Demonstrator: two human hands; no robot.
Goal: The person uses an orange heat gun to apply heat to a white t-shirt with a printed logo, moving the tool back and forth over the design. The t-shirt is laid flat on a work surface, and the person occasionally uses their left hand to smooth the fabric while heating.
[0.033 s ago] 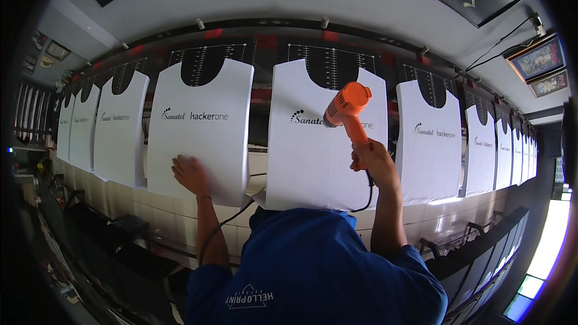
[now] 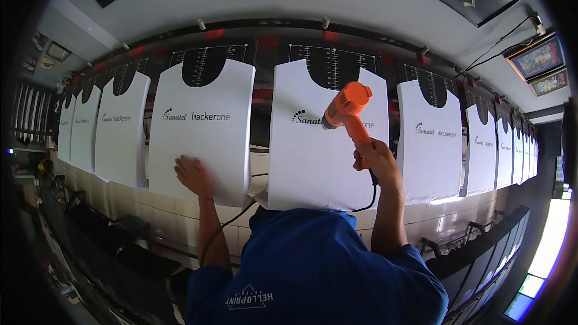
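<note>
My right hand (image 2: 380,159) grips the handle of an orange heat gun (image 2: 351,103). Its dark nozzle points down and left over the dark printed chest lettering of a white shirt (image 2: 325,171), covering part of that print. A black cord hangs from the handle's base. My left hand (image 2: 194,176) lies flat on the lower part of the neighbouring white shirt (image 2: 198,99) to the left, fingers extended. That shirt bears similar dark print. Both shirts are stretched flat over black boards (image 2: 205,63) with white ruler markings showing at the necklines.
More white printed shirts on boards continue in a row, such as one to the right (image 2: 428,162) and one to the left (image 2: 120,138). A black cord (image 2: 232,219) crosses my left forearm. Behind the row runs a dark rail (image 2: 265,22); black sloped panels (image 2: 481,259) stand at lower right.
The heat gun's nozzle has shifted very slightly left over the print. My left hand stays on the left shirt.
</note>
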